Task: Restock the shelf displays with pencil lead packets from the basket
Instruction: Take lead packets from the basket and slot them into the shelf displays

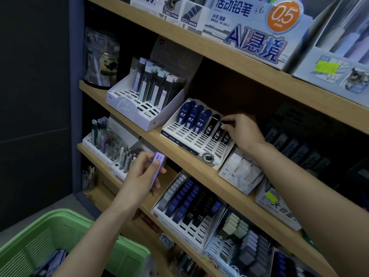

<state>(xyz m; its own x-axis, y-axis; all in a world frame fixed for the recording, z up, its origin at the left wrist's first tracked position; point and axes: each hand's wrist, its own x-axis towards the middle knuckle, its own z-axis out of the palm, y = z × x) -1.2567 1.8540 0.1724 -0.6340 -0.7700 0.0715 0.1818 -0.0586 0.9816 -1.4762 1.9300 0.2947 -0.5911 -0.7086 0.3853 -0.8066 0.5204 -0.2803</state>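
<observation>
Grips a purple packet (158, 160) in the left hand (142, 173), low and just left of the middle of the frame. Fingers curled round it, thumb flat on its face, bar code end up. Held up in the air in front of the shelves, touching no tray.

Reaches with the right hand (242, 128) to the white tray (175, 129) in the middle of the frame. Pinches the top of a black packet (225, 136) between thumb and first finger, with the other fingers curled in. Stands in the far right row of the tray, that black packet, leaning back. Two more black ones just left of it, then three blue packets (192, 118) at the back of the left rows. Open slots showing along the front.

Green basket (60, 232) at the lower left, under the left arm. More packets (53, 260) lying at its bottom, too dark to tell apart.

Second tray (123, 102) up and to the left on the same wood shelf (159, 136), with pale packets (153, 84) standing at its back. Lower tray (191, 230) below the middle of the frame, filled at the back with grey, blue and black packs marked HB.
</observation>
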